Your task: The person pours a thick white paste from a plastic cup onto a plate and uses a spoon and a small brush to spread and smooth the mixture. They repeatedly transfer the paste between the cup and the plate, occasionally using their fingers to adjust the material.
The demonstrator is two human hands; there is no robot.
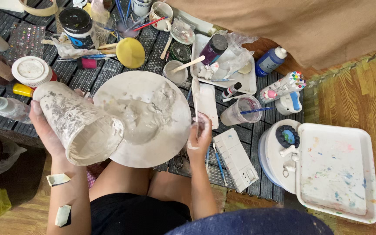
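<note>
Knees bare at bottom, close under camera. Left hand [44, 126] wrapped round plaster-caked cup [81, 126], tilted, mouth toward camera, over left edge of round plate [153, 143]. Wet grey plaster [146, 117] pooled on plate. Right hand [199, 139] at plate's right rim, fingers pinched on thin stick [195, 93]. White palette [236, 159] just right; white tray [338, 174] far right.

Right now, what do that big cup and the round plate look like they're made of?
The cup in the left hand looks like plastic or paper, coated in dried grey plaster or clay: matte, cracked, patchy. The plate looks smooth and pale, smeared with wet-looking grey paste; its base material is hidden. The right hand grips a thin tool.
</note>
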